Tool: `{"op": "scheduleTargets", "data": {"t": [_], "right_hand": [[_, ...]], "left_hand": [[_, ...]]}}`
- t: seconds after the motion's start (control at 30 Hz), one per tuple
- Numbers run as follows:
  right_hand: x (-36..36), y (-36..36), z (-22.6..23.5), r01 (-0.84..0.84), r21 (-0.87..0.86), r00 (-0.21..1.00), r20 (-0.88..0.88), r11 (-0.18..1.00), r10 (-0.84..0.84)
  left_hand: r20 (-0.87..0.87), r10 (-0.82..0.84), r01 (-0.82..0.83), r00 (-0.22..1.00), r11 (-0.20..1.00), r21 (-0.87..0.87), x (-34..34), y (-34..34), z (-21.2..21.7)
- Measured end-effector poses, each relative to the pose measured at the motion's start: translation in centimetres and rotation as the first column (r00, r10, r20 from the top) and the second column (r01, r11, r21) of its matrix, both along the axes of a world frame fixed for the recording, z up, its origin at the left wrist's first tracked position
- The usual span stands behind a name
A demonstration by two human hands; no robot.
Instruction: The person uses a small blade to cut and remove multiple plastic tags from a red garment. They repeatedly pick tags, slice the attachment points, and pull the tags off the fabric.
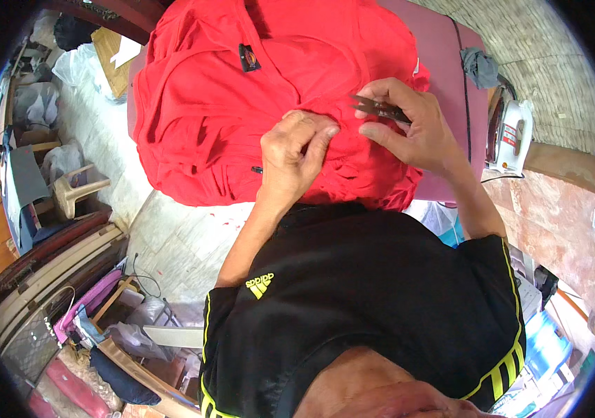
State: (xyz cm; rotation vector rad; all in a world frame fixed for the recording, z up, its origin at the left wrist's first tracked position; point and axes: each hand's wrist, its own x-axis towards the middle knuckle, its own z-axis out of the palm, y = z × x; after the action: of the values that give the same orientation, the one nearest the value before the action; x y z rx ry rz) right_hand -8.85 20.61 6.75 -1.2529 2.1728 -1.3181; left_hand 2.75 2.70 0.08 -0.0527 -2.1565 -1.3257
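A heap of red garments (200, 125) lies in front of me, with a small dark neck label (249, 58) showing near the far side. My left hand (289, 153) is closed in a pinch on the red cloth at the middle of the heap. Just to its right, my right hand (419, 129) holds a pair of dark metal thread snips (381, 109) between thumb and fingers. The blades point left, above the cloth and a short way from my left fingertips. Whether they touch any thread cannot be made out.
The heap rests on a mauve padded table (454, 104) with a dark cord across its right part. A white iron (513, 136) stands at the right edge, near a crumpled grey cloth (479, 67). At left are a beige plastic stool (78, 189) and plastic bags (81, 70).
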Motion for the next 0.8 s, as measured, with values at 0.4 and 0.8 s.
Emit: {"op": "scheduleTargets", "data": {"t": [0.4, 0.8], "right_hand": [[0.7, -0.3, 0.8, -0.079, 0.338, 0.842, -0.481, 0.938, 0.244], [0.8, -0.6, 1.0, -0.066, 0.329, 0.825, -0.514, 0.942, 0.237]], "left_hand": [[0.056, 0.031, -0.037, 0.998, 0.992, 0.119, 0.5, 0.0, 0.9], [-0.087, 0.089, -0.095, 0.992, 0.994, -0.06, 0.2, 0.6, 0.7]]}}
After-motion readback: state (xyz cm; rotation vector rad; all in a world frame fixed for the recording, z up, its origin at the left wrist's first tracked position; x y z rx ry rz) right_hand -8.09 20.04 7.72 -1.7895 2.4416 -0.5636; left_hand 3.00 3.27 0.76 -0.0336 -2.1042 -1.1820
